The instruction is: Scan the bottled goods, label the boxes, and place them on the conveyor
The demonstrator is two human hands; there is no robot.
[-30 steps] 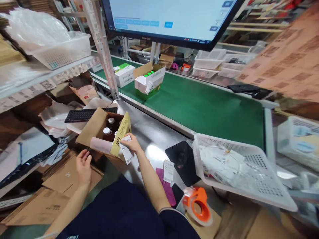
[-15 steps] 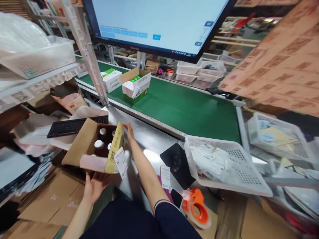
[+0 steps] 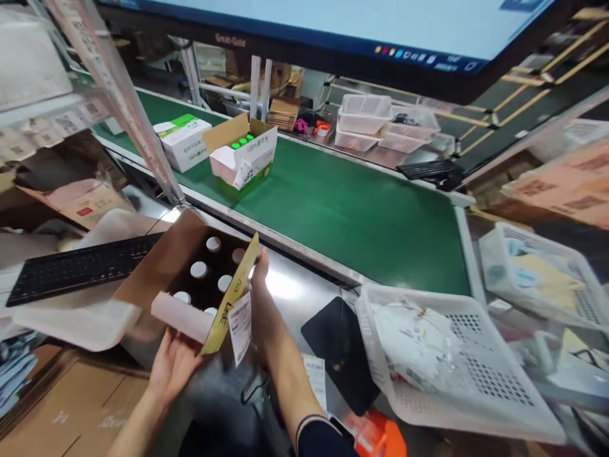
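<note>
Between my hands is an open cardboard box with a yellow side flap and a paper label hanging from it. Several dark bottles with white caps stand inside. My left hand supports the near lower edge of the box, palm up, its fingertips hidden beneath. Against the far right side, behind the yellow flap, my right hand grips the box; part of its fingers is hidden. The box is tilted slightly, over the metal bench at the edge of the green conveyor belt.
On the belt stand an open carton with green-capped bottles and a closed white-green carton. A keyboard lies left. To the right are a black mouse pad, a white basket and an orange tape dispenser. A monitor hangs above.
Both hands have carried the box forward and to the right, closer to the belt. My view has moved nearer, so the monitor and belt look larger.
</note>
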